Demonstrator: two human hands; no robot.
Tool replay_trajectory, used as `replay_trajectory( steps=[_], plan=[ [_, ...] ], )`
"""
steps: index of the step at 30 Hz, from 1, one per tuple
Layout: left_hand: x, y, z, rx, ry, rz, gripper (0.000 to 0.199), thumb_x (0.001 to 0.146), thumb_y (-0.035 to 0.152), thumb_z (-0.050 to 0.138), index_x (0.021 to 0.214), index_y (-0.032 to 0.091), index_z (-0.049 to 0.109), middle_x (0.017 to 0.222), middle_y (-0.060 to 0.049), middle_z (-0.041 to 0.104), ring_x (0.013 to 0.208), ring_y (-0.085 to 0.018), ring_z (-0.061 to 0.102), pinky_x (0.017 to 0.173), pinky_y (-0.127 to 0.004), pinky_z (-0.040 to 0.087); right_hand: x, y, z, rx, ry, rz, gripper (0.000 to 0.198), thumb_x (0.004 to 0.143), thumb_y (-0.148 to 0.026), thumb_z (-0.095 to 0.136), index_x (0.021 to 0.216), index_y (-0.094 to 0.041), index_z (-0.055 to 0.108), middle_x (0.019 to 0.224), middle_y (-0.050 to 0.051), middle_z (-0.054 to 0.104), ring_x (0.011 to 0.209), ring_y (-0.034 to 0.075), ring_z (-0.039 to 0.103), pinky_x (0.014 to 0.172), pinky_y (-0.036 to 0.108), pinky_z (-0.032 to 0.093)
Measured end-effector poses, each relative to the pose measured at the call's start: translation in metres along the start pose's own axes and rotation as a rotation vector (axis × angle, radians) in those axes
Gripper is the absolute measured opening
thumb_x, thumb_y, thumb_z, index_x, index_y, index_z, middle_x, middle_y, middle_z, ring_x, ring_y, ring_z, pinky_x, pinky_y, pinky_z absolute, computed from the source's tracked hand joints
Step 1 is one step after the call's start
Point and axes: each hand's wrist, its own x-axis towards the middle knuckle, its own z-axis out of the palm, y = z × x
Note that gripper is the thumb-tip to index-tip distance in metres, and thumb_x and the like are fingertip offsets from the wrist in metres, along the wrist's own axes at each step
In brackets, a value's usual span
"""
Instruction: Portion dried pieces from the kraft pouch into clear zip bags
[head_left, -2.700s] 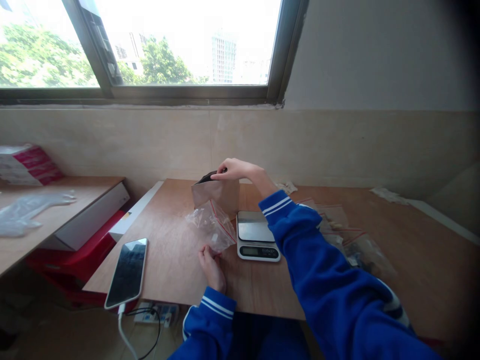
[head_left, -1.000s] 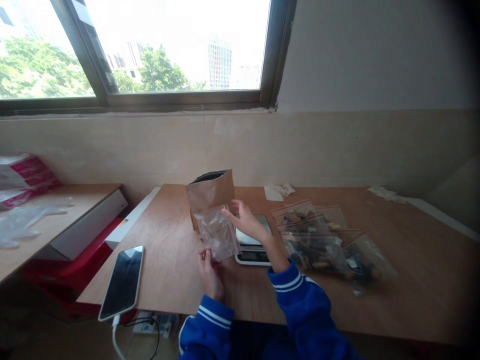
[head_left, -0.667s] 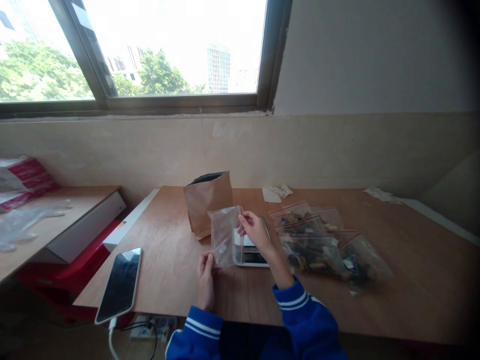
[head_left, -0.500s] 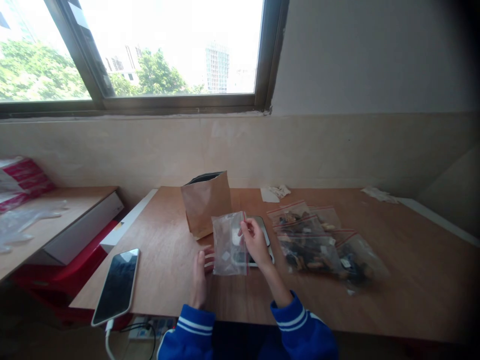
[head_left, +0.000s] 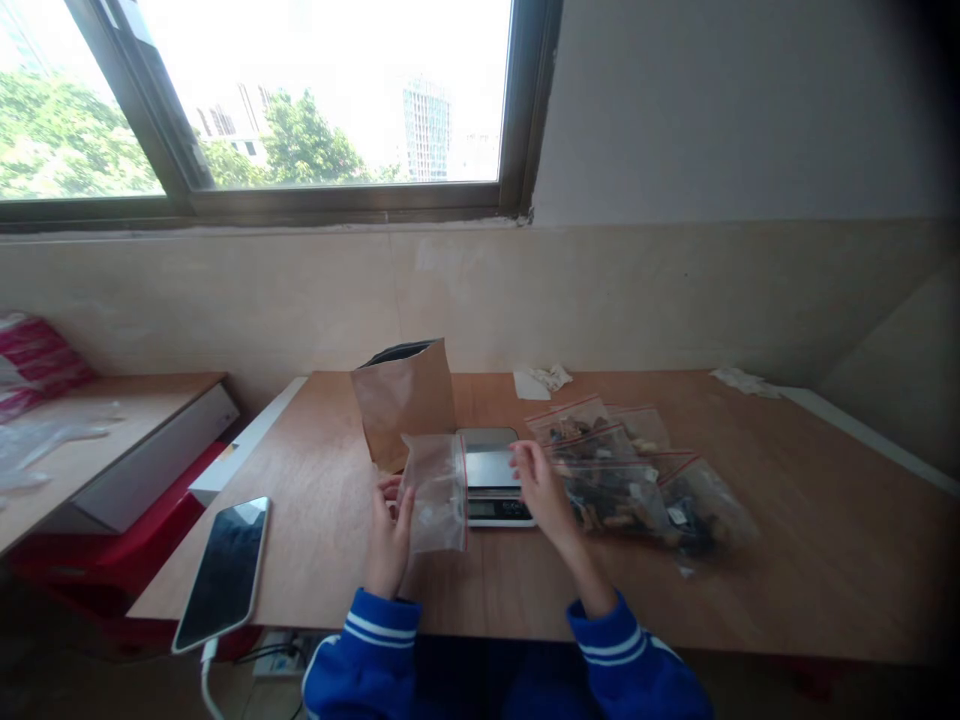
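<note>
My left hand [head_left: 390, 520] pinches the left edge of a clear zip-lock bag [head_left: 435, 500] with a red seal strip along its right side. The bag looks flat, with a small pale square faintly showing in it. Partly behind it lies a digital kitchen scale [head_left: 491, 465] with a metal plate and a dark display. Over the scale's right edge is my right hand [head_left: 541, 490], fingers loosely bent and apart, holding nothing that I can see. An open brown paper pouch [head_left: 405, 405] stands upright behind the zip-lock bag.
Several filled zip-lock bags [head_left: 615, 490] with dark and brown pieces lie overlapping to the right. A phone [head_left: 225, 570] with a white cable lies at the front left. Crumpled tissue [head_left: 551, 378] sits by the wall. Another table [head_left: 161, 400] stands left.
My right hand has let go of the zip-lock bag's seal edge and moved right. My left hand has closed on the bag's left edge, and the bag has shifted left, uncovering more of the scale.
</note>
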Motion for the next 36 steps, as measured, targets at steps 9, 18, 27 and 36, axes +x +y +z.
replay_trajectory(
  steps=[9,18,27,36],
  plan=[
    [0.016,-0.013,-0.014,0.772,0.158,0.172,0.045,0.085,0.039,0.053,0.124,0.016,0.051,0.122,-0.017,0.049,0.110,-0.032,0.052,0.090,-0.051,0.043,0.025,0.079,-0.109,-0.983,-0.157,-0.080,0.023,0.083,-0.021,0.053,0.105,-0.018,0.062,0.104,0.011,0.064,0.101,0.029,0.056,0.088,0.043,0.037],
    [0.003,-0.023,-0.007,0.887,-0.378,0.242,0.044,0.086,0.047,0.050,0.127,0.032,0.056,0.143,-0.008,0.045,0.137,-0.031,0.030,0.108,-0.053,0.025,0.030,0.073,-0.135,-0.720,-0.205,-0.073,0.012,0.080,-0.022,0.055,0.080,-0.018,0.067,0.083,0.007,0.066,0.080,0.020,0.060,0.071,0.030,0.041],
    [0.000,0.002,-0.009,0.749,-0.231,0.259,0.033,0.079,0.024,0.060,0.112,0.027,0.063,0.138,-0.010,0.050,0.134,-0.032,0.036,0.108,-0.054,0.022,-0.002,-0.029,-0.120,-0.404,-0.108,-0.033,0.021,0.079,-0.038,0.057,0.078,-0.021,0.069,0.069,0.004,0.065,0.060,0.019,0.058,0.057,0.029,0.041],
    [-0.055,0.098,0.044,-0.360,-0.505,-0.106,0.032,0.087,0.049,0.048,0.083,0.018,0.054,0.069,0.000,0.055,0.058,-0.012,0.052,0.056,-0.024,0.042,-0.045,-0.094,-0.033,0.109,-0.162,0.067,0.029,0.081,-0.048,0.059,0.081,-0.019,0.065,0.057,-0.001,0.057,0.050,0.014,0.051,0.048,0.024,0.038]
  ],
)
